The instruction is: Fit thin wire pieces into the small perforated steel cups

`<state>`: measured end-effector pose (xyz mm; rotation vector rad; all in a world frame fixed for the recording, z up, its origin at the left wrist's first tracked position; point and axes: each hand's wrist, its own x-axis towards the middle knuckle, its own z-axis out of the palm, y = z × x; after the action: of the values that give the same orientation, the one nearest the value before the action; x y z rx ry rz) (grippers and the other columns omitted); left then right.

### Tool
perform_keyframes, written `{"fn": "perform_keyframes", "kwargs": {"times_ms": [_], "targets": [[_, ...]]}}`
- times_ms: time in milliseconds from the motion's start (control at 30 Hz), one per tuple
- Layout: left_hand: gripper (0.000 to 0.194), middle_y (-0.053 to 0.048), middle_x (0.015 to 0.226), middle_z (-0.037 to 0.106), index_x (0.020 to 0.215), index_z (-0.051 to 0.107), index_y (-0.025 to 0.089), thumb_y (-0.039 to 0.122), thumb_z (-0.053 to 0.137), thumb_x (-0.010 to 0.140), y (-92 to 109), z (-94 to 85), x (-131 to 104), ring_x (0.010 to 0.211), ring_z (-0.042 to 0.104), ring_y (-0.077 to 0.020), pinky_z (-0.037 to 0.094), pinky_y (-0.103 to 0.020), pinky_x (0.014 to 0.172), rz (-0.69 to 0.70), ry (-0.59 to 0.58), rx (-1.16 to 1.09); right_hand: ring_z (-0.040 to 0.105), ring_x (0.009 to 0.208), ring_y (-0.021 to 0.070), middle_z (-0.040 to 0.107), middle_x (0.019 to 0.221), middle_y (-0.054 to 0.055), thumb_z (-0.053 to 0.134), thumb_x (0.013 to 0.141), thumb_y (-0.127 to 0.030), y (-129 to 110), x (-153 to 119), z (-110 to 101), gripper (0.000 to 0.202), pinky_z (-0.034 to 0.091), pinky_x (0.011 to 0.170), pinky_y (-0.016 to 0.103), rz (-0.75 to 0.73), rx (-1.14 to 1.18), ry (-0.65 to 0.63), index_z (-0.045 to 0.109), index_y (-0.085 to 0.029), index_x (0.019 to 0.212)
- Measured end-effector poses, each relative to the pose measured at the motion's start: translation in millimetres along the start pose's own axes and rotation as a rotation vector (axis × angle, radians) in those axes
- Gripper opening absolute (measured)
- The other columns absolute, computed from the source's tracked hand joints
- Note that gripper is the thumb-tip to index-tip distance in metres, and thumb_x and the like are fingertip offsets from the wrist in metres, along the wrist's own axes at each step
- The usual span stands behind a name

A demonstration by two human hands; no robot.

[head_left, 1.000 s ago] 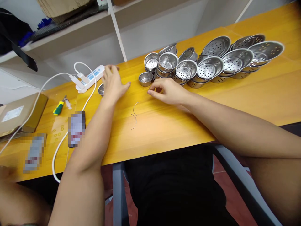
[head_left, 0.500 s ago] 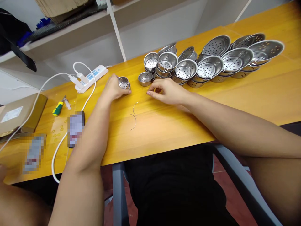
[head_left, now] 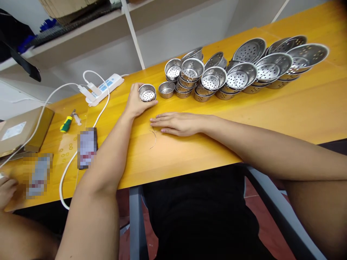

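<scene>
Crowding strainer baskets (head_left: 214,77) behind hands

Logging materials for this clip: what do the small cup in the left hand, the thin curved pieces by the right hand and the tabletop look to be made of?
Small perforated cup, held by the left hand: probably stainless steel, shiny with reflections.
Curved wires at the right hand fingertips: thin, apparently bare metal, silvery.
Tabletop: wood or wood-look laminate, glossy orange grain.
</scene>
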<state>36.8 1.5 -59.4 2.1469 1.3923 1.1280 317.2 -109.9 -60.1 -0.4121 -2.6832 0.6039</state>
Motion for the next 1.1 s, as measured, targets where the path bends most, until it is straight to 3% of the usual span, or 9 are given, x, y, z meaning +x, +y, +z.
{"fn": "perform_keyframes", "kwargs": {"times_ms": [100,200,333,433,533,667,800,1100], "targets": [[0.086,-0.011,0.130,0.078,0.125,0.073,0.022,0.046,0.118,0.056,0.0,2.8,-1.5,0.130,0.079,-0.0393,0.061,-0.067,0.131,-0.085,-0.018,-0.100,0.064,0.162,0.0400,0.071,0.175,0.024,0.046,0.127,-0.031,2.3,1.7,0.1,0.053,0.052,0.137,0.059,0.032,-0.107,-0.007,0.073,-0.010,0.167],[0.081,-0.010,0.120,0.082,0.119,0.072,0.021,0.052,0.114,0.057,-2.0,7.9,-2.1,0.118,0.082,-0.0362,0.064,-0.068,0.126,-0.136,-0.029,-0.216,0.075,0.130,0.0365,0.082,0.144,0.021,0.053,0.123,-0.026,-1.5,0.1,-12.4,0.040,0.061,0.110,0.049,0.143,-0.239,-0.021,0.085,-0.016,0.144],[0.079,-0.006,0.120,0.082,0.122,0.061,0.026,0.040,0.109,0.060,-12.4,15.5,-0.7,0.113,0.085,-0.0306,0.071,-0.061,0.118,-0.101,0.067,-0.317,0.073,0.099,0.0270,0.082,0.125,0.014,0.060,0.118,-0.021,-19.2,-2.7,-32.7,0.025,0.047,0.081,0.037,0.354,-0.295,-0.150,0.085,-0.020,0.117],[0.078,-0.006,0.122,0.083,0.125,0.060,0.026,0.035,0.106,0.062,-19.1,18.0,0.5,0.117,0.086,-0.0309,0.072,-0.059,0.118,-0.059,0.110,-0.302,0.073,0.097,0.0265,0.083,0.120,0.013,0.065,0.113,-0.016,-32.8,-4.4,-42.5,0.018,0.041,0.078,0.036,0.445,-0.282,-0.245,0.082,-0.020,0.109],[0.078,-0.009,0.123,0.084,0.123,0.064,0.025,0.040,0.107,0.060,-21.9,17.5,0.6,0.120,0.085,-0.0334,0.070,-0.063,0.123,-0.036,0.124,-0.251,0.073,0.098,0.0272,0.084,0.119,0.012,0.069,0.108,-0.012,-41.1,-5.8,-48.6,0.013,0.040,0.077,0.036,0.487,-0.273,-0.299,0.080,-0.019,0.108],[0.083,-0.011,0.124,0.084,0.121,0.065,0.025,0.065,0.110,0.064,-22.6,17.4,-0.1,0.121,0.084,-0.0346,0.071,-0.064,0.120,-0.040,0.108,-0.228,0.072,0.096,0.0262,0.084,0.125,0.012,0.075,0.105,-0.014,-50.8,-4.0,-54.1,0.011,0.039,0.075,0.035,0.484,-0.245,-0.339,0.079,-0.019,0.114],[0.093,-0.012,0.125,0.083,0.124,0.065,0.026,0.086,0.106,0.067,-21.9,19.8,-1.2,0.121,0.084,-0.0332,0.071,-0.061,0.118,-0.003,0.076,-0.232,0.072,0.092,0.0238,0.084,0.134,0.013,0.073,0.111,-0.018,-65.2,4.2,-55.4,0.010,0.037,0.073,0.035,0.433,-0.260,-0.387,0.080,-0.018,0.118],[0.107,-0.010,0.126,0.082,0.127,0.068,0.026,0.091,0.110,0.053,-10.6,19.0,-8.7,0.121,0.082,-0.0335,0.069,-0.066,0.123,0.053,0.035,-0.253,0.083,0.105,0.0319,0.089,0.134,0.017,0.072,0.108,-0.014,-87.5,3.9,-63.3,0.026,0.041,0.072,0.038,0.567,-0.387,-0.582,0.088,-0.013,0.130]]}}
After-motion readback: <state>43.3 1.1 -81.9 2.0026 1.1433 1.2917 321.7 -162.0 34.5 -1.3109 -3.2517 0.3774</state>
